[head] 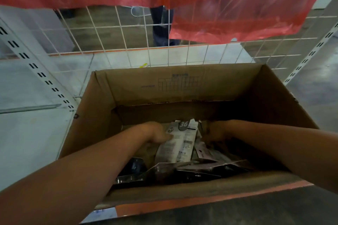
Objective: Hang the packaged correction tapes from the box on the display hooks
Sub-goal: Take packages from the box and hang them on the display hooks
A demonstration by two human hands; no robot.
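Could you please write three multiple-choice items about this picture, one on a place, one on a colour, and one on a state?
1. Where are both hands?
A. on the wire grid
B. inside the cardboard box
C. on the floor

2. What colour is the plastic sheet hanging above?
A. red
B. blue
C. green

3. What is the state of the box?
A. taped shut
B. open and empty
C. open with packages inside

Answers:
1 B: the left hand and the right hand reach down into the cardboard box.
2 A: the plastic sheet in front of the wire grid is red.
3 C: the flaps stand open, and packages lie at the bottom, the left hand touching a white one.
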